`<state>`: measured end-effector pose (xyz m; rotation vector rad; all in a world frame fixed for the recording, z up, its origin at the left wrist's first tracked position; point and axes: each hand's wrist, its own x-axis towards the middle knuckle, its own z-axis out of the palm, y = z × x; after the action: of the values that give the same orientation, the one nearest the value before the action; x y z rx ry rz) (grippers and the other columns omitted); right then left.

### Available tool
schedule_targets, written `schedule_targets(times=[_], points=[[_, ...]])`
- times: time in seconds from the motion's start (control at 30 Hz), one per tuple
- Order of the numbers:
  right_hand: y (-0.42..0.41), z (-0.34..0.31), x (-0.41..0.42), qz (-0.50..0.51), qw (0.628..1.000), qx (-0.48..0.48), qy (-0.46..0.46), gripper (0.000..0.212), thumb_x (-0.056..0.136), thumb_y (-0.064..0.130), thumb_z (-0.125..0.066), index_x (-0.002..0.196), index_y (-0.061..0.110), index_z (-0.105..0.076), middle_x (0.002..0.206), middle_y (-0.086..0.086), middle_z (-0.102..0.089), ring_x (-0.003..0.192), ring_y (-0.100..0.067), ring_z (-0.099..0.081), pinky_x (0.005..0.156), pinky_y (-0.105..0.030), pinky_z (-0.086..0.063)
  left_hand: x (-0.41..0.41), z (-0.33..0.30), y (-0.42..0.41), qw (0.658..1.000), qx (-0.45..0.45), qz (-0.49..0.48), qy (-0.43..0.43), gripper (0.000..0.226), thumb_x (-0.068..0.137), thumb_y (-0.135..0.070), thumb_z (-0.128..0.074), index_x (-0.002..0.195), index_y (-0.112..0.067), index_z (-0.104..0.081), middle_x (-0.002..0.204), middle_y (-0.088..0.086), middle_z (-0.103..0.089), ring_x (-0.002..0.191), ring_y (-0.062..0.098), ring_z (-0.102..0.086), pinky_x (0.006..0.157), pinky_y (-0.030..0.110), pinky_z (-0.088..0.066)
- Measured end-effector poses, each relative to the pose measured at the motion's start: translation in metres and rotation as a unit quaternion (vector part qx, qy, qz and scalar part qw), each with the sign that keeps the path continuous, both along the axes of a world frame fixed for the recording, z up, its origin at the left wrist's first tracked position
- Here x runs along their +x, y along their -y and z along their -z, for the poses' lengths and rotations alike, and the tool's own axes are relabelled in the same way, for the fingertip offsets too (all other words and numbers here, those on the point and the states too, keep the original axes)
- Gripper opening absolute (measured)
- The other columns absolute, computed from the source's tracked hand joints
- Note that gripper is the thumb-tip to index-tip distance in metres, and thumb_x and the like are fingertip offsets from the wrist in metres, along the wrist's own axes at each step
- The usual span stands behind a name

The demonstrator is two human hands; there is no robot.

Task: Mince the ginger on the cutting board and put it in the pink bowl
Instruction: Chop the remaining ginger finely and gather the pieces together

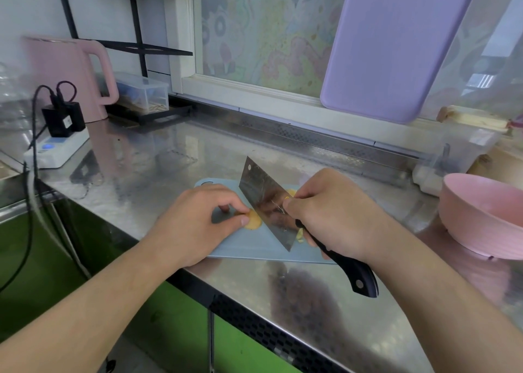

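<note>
Left hand (195, 225) fingers pinch the ginger (252, 220) on the cutting board (246, 248); right hand (334, 217) fingers grip the cleaver (266, 200).

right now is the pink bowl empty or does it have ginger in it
Empty as far as it shows: the visible inside of the pink bowl is bare, though part is cut off. The ginger is on the cutting board.

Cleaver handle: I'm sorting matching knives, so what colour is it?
Black, with a silver rivet near its end; the cleaver handle shows clearly in the head view, gripped by the right hand.
</note>
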<state>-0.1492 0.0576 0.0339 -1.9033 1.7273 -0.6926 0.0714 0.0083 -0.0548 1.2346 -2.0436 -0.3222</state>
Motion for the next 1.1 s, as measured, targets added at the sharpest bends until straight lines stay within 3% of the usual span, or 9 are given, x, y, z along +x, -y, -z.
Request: schedule_targets(times=[0.2, 0.3, 0.43, 0.53, 0.73, 0.87, 0.93, 1.0, 1.1], points=[[0.004, 0.002, 0.006, 0.007, 1.000, -0.001, -0.010, 0.037, 0.095, 0.021, -0.059, 0.064, 0.004, -0.049, 0.057, -0.018, -0.046, 0.039, -0.024, -0.037, 0.045, -0.035, -0.038, -0.001, 0.000, 0.001, 1.000, 0.001, -0.012, 0.000, 0.007, 0.087, -0.052, -0.072, 0.090, -0.048, -0.076, 0.099, -0.029, -0.068, 0.098, 0.001, -0.064, 0.085, 0.039, -0.056], [0.014, 0.006, 0.011, 0.015, 1.000, 0.005, -0.017, 0.029, 0.093, 0.018, -0.059, 0.083, -0.009, -0.061, 0.059, -0.016, -0.050, 0.042, -0.024, -0.040, 0.046, -0.035, -0.039, -0.002, 0.000, 0.002, 1.000, 0.001, -0.012, -0.004, 0.006, 0.086, -0.050, -0.075, 0.091, -0.048, -0.077, 0.097, -0.028, -0.069, 0.095, 0.002, -0.065, 0.084, 0.040, -0.057], [0.026, 0.014, 0.022, 0.003, 0.999, -0.022, -0.041, 0.021, 0.094, 0.013, -0.058, 0.076, 0.001, -0.057, 0.063, -0.016, -0.054, 0.046, -0.026, -0.046, 0.047, -0.030, -0.041, -0.002, -0.002, 0.001, 1.000, 0.004, -0.008, -0.015, 0.008, 0.084, -0.049, -0.075, 0.090, -0.046, -0.078, 0.093, -0.026, -0.070, 0.094, 0.003, -0.065, 0.084, 0.040, -0.056], [0.029, 0.016, 0.022, 0.005, 0.999, -0.032, -0.032, 0.029, 0.099, 0.020, -0.057, 0.087, -0.005, -0.066, 0.068, -0.016, -0.060, 0.052, -0.027, -0.053, 0.052, -0.031, -0.047, -0.002, -0.002, 0.000, 1.000, 0.004, -0.007, -0.011, 0.006, 0.086, -0.048, -0.075, 0.091, -0.046, -0.078, 0.095, -0.026, -0.070, 0.095, 0.003, -0.065, 0.085, 0.038, -0.056], [0.025, 0.019, 0.012, 0.005, 1.000, 0.003, -0.022, 0.028, 0.089, 0.010, -0.056, 0.098, -0.015, -0.063, 0.063, -0.016, -0.044, 0.050, -0.022, -0.037, 0.050, -0.031, -0.031, -0.001, -0.001, -0.001, 1.000, -0.002, -0.009, 0.002, 0.003, 0.089, -0.047, -0.074, 0.091, -0.047, -0.077, 0.097, -0.026, -0.069, 0.097, 0.001, -0.064, 0.086, 0.037, -0.055], [0.023, 0.015, 0.014, -0.030, 0.997, 0.066, 0.010, 0.012, 0.088, -0.001, -0.049, 0.084, -0.009, -0.057, 0.055, -0.013, -0.039, 0.038, -0.017, -0.031, 0.043, -0.023, -0.024, -0.002, -0.002, -0.001, 1.000, -0.006, -0.011, 0.011, 0.004, 0.089, -0.046, -0.074, 0.091, -0.044, -0.076, 0.097, -0.026, -0.068, 0.097, 0.001, -0.063, 0.085, 0.035, -0.054], [0.024, 0.015, 0.017, -0.036, 0.994, 0.097, 0.034, 0.016, 0.094, 0.001, -0.047, 0.086, 0.001, -0.061, 0.056, -0.009, -0.048, 0.042, -0.014, -0.044, 0.047, -0.022, -0.035, -0.002, -0.002, -0.001, 1.000, -0.007, -0.011, 0.008, 0.002, 0.090, -0.045, -0.075, 0.091, -0.044, -0.076, 0.097, -0.025, -0.068, 0.097, 0.002, -0.063, 0.085, 0.035, -0.054], [0.025, 0.016, 0.017, -0.034, 0.993, 0.109, 0.043, 0.014, 0.094, 0.008, -0.050, 0.084, 0.003, -0.058, 0.060, -0.010, -0.054, 0.048, -0.020, -0.049, 0.052, -0.026, -0.043, -0.002, -0.001, -0.001, 1.000, -0.006, -0.011, 0.008, 0.002, 0.090, -0.044, -0.075, 0.091, -0.044, -0.076, 0.096, -0.025, -0.067, 0.097, 0.002, -0.063, 0.085, 0.036, -0.054], [0.023, 0.014, 0.016, -0.014, 0.985, 0.155, 0.075, 0.015, 0.086, 0.013, -0.051, 0.072, 0.010, -0.047, 0.050, -0.011, -0.045, 0.037, -0.018, -0.033, 0.045, -0.020, -0.029, -0.002, -0.001, -0.001, 1.000, -0.007, -0.012, 0.009, 0.003, 0.090, -0.045, -0.074, 0.092, -0.044, -0.076, 0.096, -0.025, -0.066, 0.097, 0.001, -0.062, 0.084, 0.036, -0.054]])
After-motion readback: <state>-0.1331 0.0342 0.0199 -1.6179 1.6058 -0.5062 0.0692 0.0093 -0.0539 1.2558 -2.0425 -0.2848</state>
